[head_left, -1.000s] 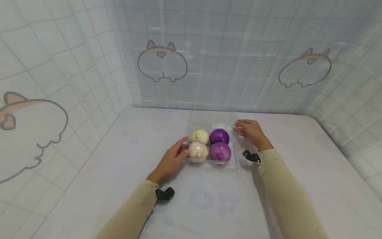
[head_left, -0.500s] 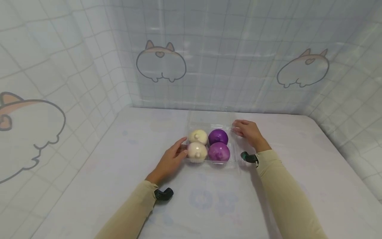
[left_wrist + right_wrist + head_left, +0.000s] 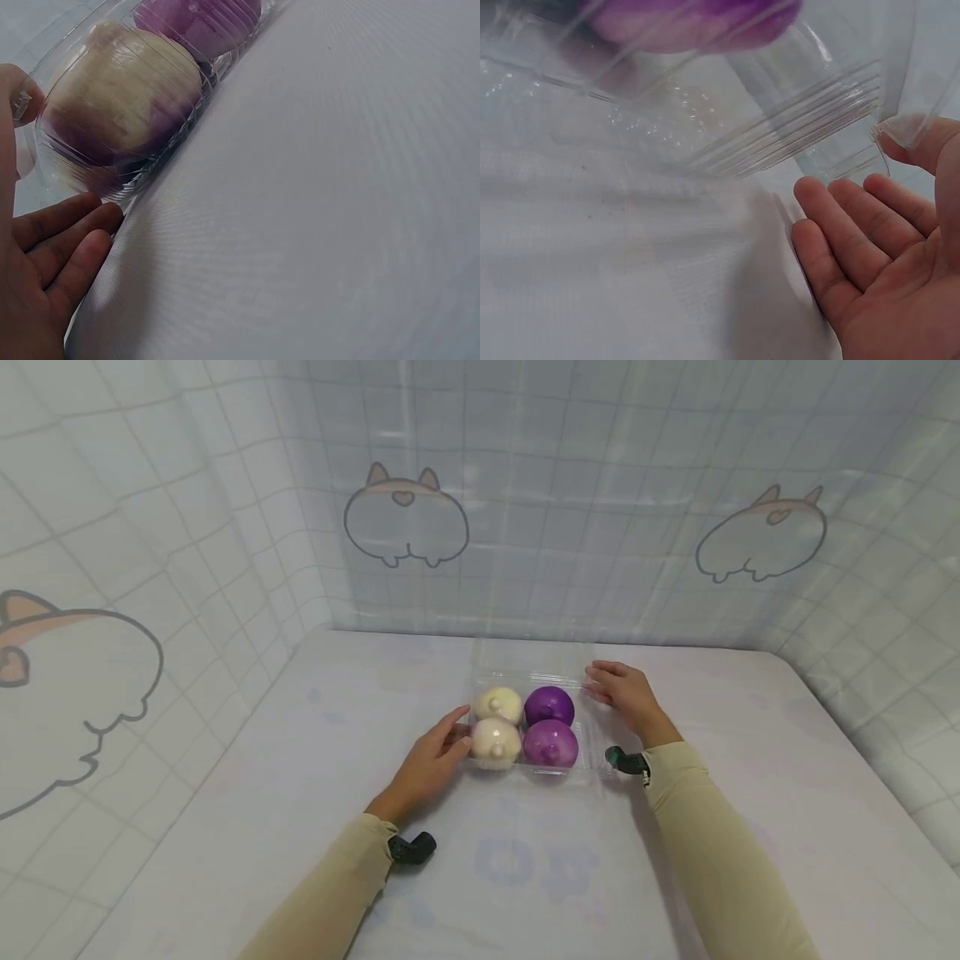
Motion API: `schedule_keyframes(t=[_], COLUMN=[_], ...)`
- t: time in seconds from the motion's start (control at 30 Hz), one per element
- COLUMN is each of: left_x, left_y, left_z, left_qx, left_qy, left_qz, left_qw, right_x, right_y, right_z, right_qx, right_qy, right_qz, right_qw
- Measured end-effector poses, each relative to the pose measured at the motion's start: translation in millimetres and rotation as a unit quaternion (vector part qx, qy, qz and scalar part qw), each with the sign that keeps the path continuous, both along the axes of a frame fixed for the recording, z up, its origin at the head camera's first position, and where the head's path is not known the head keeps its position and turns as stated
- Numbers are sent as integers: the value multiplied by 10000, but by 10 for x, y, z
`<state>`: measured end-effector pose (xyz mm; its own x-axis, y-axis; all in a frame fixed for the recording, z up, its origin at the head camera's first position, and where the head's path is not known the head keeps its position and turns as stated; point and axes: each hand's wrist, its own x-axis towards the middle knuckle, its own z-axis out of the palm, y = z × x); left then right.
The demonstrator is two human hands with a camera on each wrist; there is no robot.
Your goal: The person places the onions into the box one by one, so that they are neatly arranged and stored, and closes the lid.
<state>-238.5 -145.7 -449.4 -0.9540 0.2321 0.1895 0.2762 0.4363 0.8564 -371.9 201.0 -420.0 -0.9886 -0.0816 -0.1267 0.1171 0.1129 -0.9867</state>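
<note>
A clear plastic clamshell box stands in the middle of the table with its lid folded back. Inside sit two cream onion-like balls on the left and two purple ones on the right, each with a small knob. At the box's left side my left hand has its fingers against the wall, thumb near the rim. My right hand is at the box's far right corner. In the right wrist view its thumb touches the clear edge, and its fingers are fairly straight.
A pale patterned cloth covers the table. White tiled-print curtains with dog drawings enclose the back and both sides. A dark device is strapped to my left wrist, another to the right.
The view has shifted slightly. Both hands stay at the sides of the box, and the balls stay in place.
</note>
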Motion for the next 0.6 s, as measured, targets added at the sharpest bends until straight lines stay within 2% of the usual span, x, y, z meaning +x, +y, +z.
schedule_keyframes(t=[0.37, 0.6], left_x=[-1, -2], left_y=[6, 11], left_z=[-14, -7], left_qx=[-50, -39], left_qy=[91, 76], left_qz=[42, 39], left_qw=[9999, 10000], right_x=[24, 67], right_y=[26, 21], right_z=[-37, -20], right_qx=[-248, -157], right_qy=[207, 447], right_qz=[38, -30], right_qw=[9995, 9989])
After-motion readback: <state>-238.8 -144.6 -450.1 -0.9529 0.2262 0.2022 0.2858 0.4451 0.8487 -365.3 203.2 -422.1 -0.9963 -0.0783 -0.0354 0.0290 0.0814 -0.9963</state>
